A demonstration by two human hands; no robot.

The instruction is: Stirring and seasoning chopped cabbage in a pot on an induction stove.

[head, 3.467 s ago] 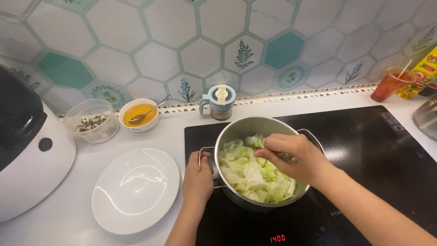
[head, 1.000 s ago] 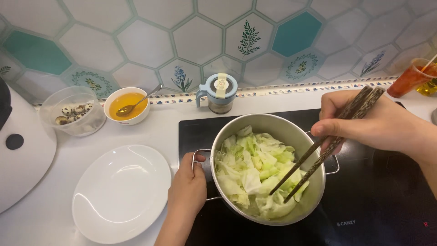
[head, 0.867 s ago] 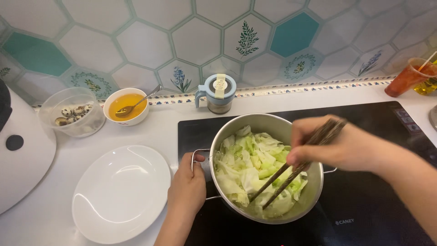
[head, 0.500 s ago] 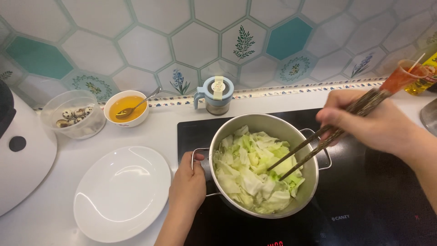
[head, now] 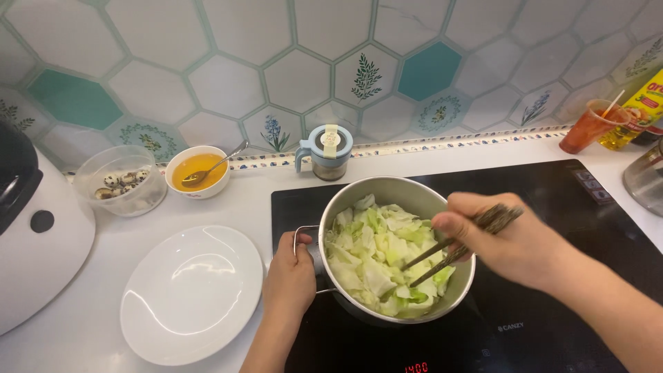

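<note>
A steel pot (head: 387,190) full of pale green cabbage pieces (head: 376,259) stands on a black induction hob (head: 552,207). My left hand (head: 290,276) grips the pot's left handle. My right hand (head: 507,238) holds a pair of dark chopsticks (head: 456,249) over the pot's right rim, their tips dipped into the cabbage.
An empty white plate (head: 190,293) lies left of the pot. Behind it are a bowl of yellow liquid with a spoon (head: 199,170), a clear tub of speckled eggs (head: 121,183), a small lidded jar (head: 326,150), a white appliance (head: 34,235), and a red cup (head: 587,126).
My right hand has swept the chopsticks back and forth through the cabbage, moving left over the pot again. My left hand stays on the handle.
</note>
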